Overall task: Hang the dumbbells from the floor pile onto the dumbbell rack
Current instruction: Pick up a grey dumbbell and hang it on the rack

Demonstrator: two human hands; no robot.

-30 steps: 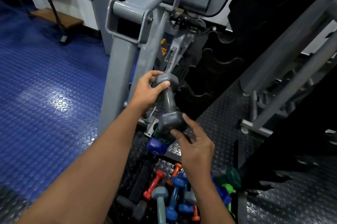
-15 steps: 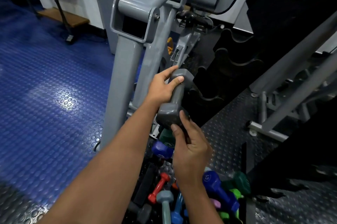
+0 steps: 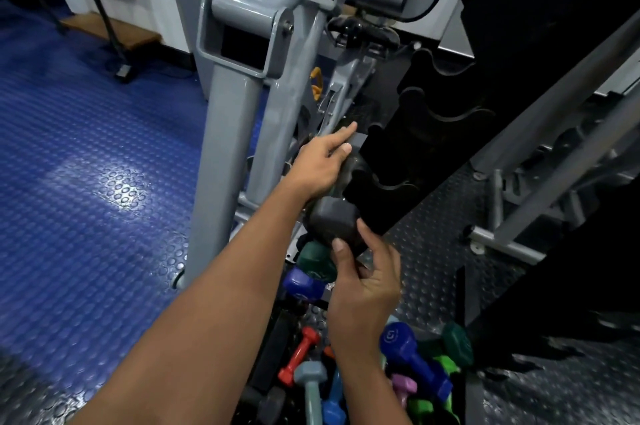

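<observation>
Grey hex-ended dumbbell (image 3: pixel 334 224), tilted, near end low, far end up against the black scalloped dumbbell rack (image 3: pixel 426 127), handle seemingly in a lower notch, though partly hidden. Below, on the studded floor, a jumbled pile of dumbbells (image 3: pixel 367 372): red, pale grey, blue, purple, bright green, dark green, lying crosswise and touching.

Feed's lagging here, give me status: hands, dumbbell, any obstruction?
Left hand on grey dumbbell's far end, right hand gripping near end. Dumbbell at black rack cradle. Nothing blocking.
</observation>
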